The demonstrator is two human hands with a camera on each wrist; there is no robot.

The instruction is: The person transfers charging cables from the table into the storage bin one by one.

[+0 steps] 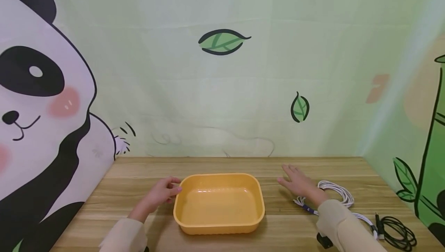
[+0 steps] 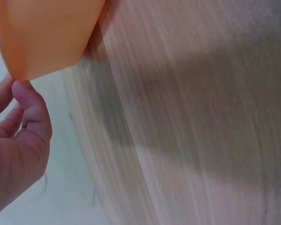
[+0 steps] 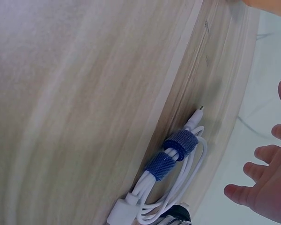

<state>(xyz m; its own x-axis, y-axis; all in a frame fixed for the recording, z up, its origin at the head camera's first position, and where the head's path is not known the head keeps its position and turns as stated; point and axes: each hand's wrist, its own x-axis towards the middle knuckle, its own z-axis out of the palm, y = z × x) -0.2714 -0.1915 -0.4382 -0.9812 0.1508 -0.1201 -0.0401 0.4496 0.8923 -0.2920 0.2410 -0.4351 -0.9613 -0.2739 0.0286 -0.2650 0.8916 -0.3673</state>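
A yellow rectangular plastic basin (image 1: 219,229) with rounded corners sits on the wooden table, nothing inside it. At its upper left corner my left hand (image 1: 159,197) pinches the rim between thumb and fingers. In the left wrist view, the thumb and fingertips of that hand (image 2: 23,136) meet at the edge of the basin (image 2: 47,37). To the right of the basin, my right hand (image 1: 300,184) is held with its fingers spread, touching nothing. A coiled white cable (image 1: 342,192) with blue ties (image 3: 171,154) lies near that hand, partly hidden by the right forearm.
A black coiled cable (image 1: 399,230) lies at the table's right edge, beside a white cable's end. The wooden table (image 1: 222,164) meets a pale green cloth backdrop (image 1: 222,97) printed with leaves and a panda (image 1: 38,101).
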